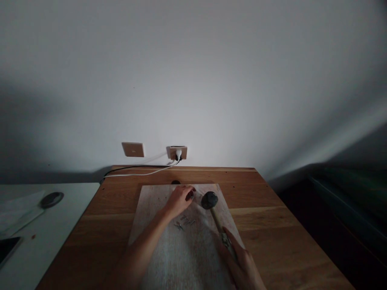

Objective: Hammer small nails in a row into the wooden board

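A rubber mallet with a black head and a light wooden handle is in my right hand, whose fingers are wrapped round the handle. Its head is raised over the right part of a pale, worn wooden board. To the left of the mallet head, my left hand rests by the board's far end, thumb and fingers pinched together. What they hold is too small and dark to make out. Several loose metal nails lie on the board just below my left hand.
The board lies on a brown wooden table against a white wall. A socket with a white plug feeds cables along the table's back edge. On the left stands a white table with a dark round object.
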Available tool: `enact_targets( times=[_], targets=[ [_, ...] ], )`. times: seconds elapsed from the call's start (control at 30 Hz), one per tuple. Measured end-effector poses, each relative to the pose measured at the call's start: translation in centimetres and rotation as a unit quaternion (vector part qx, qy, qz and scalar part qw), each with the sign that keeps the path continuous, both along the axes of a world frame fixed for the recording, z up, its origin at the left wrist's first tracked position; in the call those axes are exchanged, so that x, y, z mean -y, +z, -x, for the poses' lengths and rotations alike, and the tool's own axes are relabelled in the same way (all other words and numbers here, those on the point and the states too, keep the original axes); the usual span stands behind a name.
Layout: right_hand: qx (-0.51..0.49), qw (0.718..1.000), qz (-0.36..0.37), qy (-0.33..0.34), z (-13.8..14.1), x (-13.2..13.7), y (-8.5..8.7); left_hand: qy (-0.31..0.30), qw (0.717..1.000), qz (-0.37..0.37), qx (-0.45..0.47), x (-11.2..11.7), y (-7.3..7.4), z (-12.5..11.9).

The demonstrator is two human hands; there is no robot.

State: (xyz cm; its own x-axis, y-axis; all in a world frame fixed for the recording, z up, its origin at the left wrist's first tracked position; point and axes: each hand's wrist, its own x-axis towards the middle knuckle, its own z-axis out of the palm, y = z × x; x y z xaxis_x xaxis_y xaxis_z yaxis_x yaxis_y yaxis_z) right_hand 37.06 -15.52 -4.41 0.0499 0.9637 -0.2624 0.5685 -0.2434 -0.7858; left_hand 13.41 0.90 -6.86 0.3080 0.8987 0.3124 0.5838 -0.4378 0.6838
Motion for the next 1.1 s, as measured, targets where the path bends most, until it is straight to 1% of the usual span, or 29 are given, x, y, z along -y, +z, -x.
enact_targets(
  times=[0.07, 0.17, 0.3, 0.37, 0.47, 0.57, 0.7, 0.77, 0.83, 0.97, 1.1],
  targets=[
    [-0.006, 1.000, 0.005, 0.002, 0.6, -0.6, 0.6, 0.002, 1.000, 0.005, 0.015, 0.0, -0.1, 0.0],
    [-0.011, 1.000, -0.009, 0.006, 1.5, -1.4, 1.3, -0.006, 1.000, 0.008, 0.029, -0.1, -0.2, 0.0],
    [-0.018, 0.999, -0.010, 0.035, 2.3, -2.4, 1.6, -0.017, 0.999, 0.014, 0.035, -0.2, -0.3, 0.1],
    [-0.013, 0.999, -0.014, 0.043, 2.6, -2.8, 1.5, -0.015, 0.999, 0.013, 0.038, -0.2, -0.3, 0.1],
    [-0.003, 0.999, -0.014, 0.038, 2.8, -3.0, 1.3, -0.003, 0.999, 0.020, 0.039, -0.2, -0.2, 0.1],
    [-0.002, 0.999, -0.018, 0.027, 2.9, -2.9, 1.1, 0.002, 0.998, 0.037, 0.044, -0.1, 0.0, 0.0],
    [0.002, 0.999, -0.020, 0.044, 2.9, -2.6, 0.9, 0.009, 0.998, 0.034, 0.048, -0.1, 0.0, 0.1],
    [0.007, 0.999, -0.021, 0.038, 2.8, -2.6, 0.7, 0.005, 0.998, 0.036, 0.051, -0.2, 0.0, 0.1],
    [0.011, 0.999, -0.017, 0.038, 2.7, -2.6, 0.4, 0.002, 0.998, 0.039, 0.054, -0.2, -0.1, 0.1],
    [0.023, 0.998, -0.018, 0.061, 2.2, -2.6, 0.0, 0.004, 0.998, 0.033, 0.051, -0.1, -0.1, 0.2],
    [0.034, 0.998, -0.039, 0.045, 1.4, -1.6, -0.6, 0.005, 0.998, 0.033, 0.045, 0.0, -0.1, 0.3]
  ],
)
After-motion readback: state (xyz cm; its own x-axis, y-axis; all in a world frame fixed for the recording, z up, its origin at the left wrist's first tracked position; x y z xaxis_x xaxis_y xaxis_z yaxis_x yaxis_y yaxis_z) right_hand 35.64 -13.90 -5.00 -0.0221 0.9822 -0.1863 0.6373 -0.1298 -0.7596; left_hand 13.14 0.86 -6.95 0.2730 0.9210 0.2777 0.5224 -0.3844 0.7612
